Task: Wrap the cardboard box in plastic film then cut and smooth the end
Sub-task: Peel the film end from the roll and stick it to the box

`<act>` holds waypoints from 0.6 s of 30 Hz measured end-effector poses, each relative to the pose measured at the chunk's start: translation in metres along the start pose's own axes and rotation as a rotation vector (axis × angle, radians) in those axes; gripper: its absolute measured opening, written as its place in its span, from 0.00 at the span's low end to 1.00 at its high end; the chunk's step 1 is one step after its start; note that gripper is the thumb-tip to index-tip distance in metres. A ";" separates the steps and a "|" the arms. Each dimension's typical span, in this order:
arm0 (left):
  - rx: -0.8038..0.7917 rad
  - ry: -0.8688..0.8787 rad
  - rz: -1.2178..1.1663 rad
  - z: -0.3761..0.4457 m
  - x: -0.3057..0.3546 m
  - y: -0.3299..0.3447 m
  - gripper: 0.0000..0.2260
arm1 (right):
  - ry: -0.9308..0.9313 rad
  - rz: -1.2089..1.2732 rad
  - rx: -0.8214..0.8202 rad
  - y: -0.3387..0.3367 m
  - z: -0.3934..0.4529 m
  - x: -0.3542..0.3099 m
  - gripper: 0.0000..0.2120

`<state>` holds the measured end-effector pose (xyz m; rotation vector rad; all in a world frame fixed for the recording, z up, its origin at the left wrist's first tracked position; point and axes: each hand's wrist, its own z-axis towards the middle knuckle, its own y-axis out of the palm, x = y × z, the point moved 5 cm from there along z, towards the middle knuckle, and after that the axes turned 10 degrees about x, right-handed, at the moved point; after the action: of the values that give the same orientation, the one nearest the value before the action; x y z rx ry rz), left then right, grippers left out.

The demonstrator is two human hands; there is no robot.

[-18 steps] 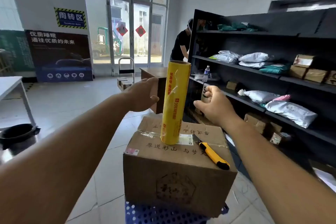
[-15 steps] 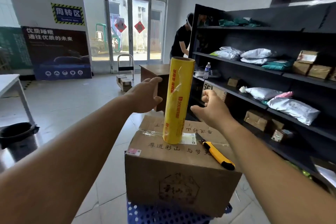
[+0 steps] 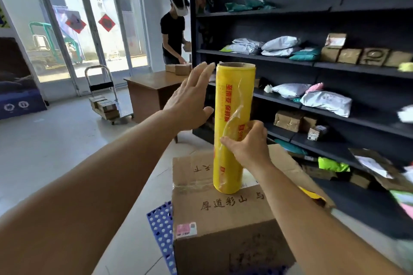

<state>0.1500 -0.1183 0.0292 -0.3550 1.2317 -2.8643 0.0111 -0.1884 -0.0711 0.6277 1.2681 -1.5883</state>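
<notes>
Yellow cling-film roll (image 3: 232, 125) stands upright on the cardboard box (image 3: 225, 214) mid-frame, right hand (image 3: 247, 140) pinching its loose film edge, left hand (image 3: 190, 98) spread beside it untouching — one tug could topple it.

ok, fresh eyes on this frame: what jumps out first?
The tall yellow film roll standing upright on the cardboard box, dead centre. The right hand pinches its loose film edge low down, while the left hand hovers open beside the top. Behind, dark shelving full of parcels fills the right side.
</notes>
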 end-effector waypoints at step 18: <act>0.037 0.293 -0.053 0.038 0.010 0.002 0.29 | 0.060 0.010 0.205 0.025 -0.018 0.001 0.07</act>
<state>0.1480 -0.1477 0.0547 0.0356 1.2188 -3.0633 0.0308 -0.1720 -0.0883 0.8142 1.1518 -1.7160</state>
